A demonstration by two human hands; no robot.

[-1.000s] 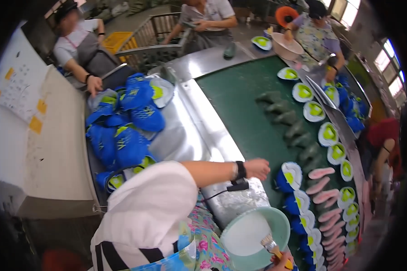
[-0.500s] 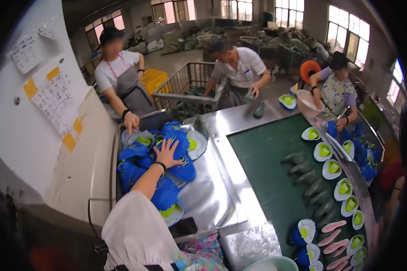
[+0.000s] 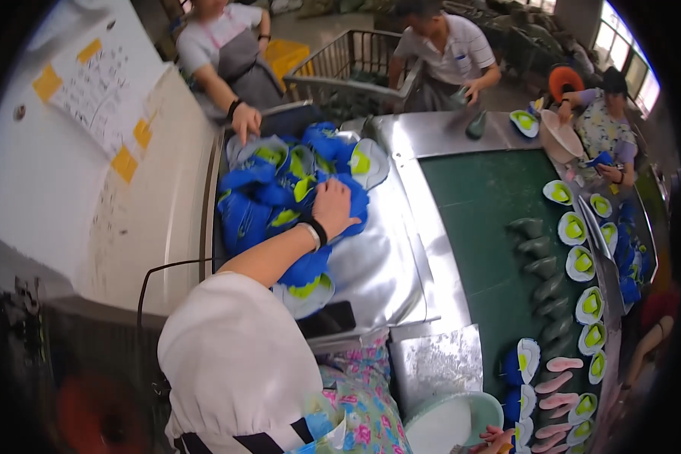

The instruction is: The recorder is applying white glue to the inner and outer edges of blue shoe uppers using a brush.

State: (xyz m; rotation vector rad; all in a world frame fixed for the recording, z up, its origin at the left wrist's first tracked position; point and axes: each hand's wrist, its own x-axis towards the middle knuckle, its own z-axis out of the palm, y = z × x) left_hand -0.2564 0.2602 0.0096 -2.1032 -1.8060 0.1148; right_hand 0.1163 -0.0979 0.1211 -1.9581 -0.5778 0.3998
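A heap of blue shoe uppers (image 3: 242,223) with lime-green linings lies on the metal tabletop (image 3: 390,261) in front of me. My left hand (image 3: 333,208) reaches onto its right side, fingers curled together over one blue upper (image 3: 357,198), thumb toward the right. At the lower edge part of my right hand (image 3: 495,437) shows beside the pale green basin (image 3: 492,408), close to a column of blue-and-white uppers (image 3: 528,362). Its fingers are bent, but the frame edge cuts it off and whatever it may hold is unclear.
Right of me runs a green conveyor belt (image 3: 469,212) carrying dark shoe lasts (image 3: 541,267), pink insoles (image 3: 558,382) and a row of uppers (image 3: 581,261). A co-worker's hand (image 3: 246,121) touches the heap's far side. A black phone-like slab (image 3: 329,319) lies near my apron.
My view has tilted downward, so the scene sits higher and farther right. My left hand has gone from spread flat to curled on an upper. Part of my right hand has come into view.
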